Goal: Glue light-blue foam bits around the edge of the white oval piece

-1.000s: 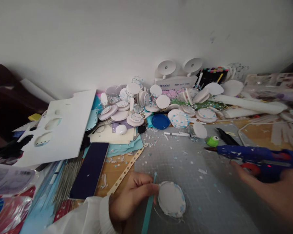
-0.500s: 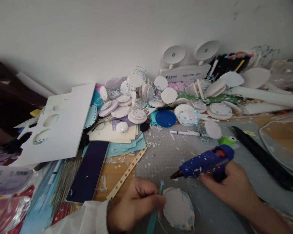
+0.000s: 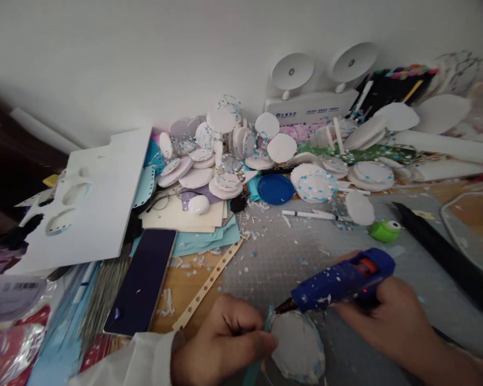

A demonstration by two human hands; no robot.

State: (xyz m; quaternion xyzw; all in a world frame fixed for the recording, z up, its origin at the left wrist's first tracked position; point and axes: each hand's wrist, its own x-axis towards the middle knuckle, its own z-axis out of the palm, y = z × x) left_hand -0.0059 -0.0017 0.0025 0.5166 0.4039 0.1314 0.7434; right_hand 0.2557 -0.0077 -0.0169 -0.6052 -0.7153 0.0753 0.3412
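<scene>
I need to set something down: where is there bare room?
Mostly bare but for scraps: the grey mat between the white pen and glue gun, and between the right hand and black tool. Crowded: the back, piled with white discs, and the left, around the phone.

1. A papercraft workspace, home or studio unclear: a wooden worktop against a plain wall.
2. In the right hand, a blue glue gun above a gridded cutting mat.
3. Past the left hand, paper sheets and scraps.
4. Beyond both hands, piled white discs and coloured markers.
</scene>
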